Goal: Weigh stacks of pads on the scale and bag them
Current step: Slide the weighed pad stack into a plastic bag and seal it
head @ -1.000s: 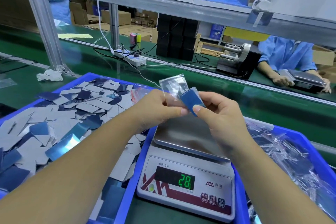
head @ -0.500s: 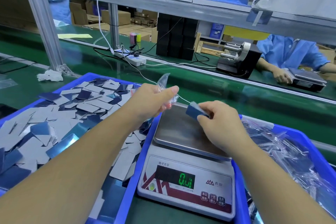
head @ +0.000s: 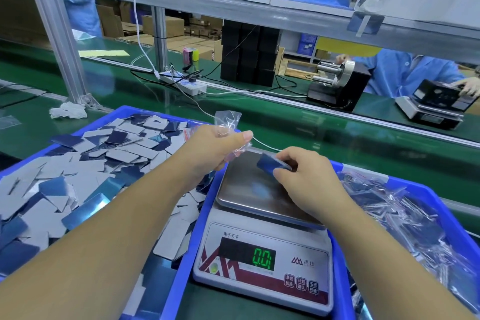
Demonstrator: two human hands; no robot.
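Pads held over the scale, bag kept ready

A blue stack of pads (head: 271, 165) is pinched by the right hand (head: 309, 176) above the scale (head: 262, 249); a clear bag (head: 228, 122) is gripped by the left hand (head: 218, 148).

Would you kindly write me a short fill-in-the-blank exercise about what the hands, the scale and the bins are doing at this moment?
1. The right hand holds a stack of blue pads just over the scale, whose display reads ____.
2. The left hand pinches a clear plastic ____.
3. Loose pads fill the blue bin on the person's ____ side.
4. The bin of bagged pads lies on the person's ____ side.

Missing words: 0.0; bag; left; right
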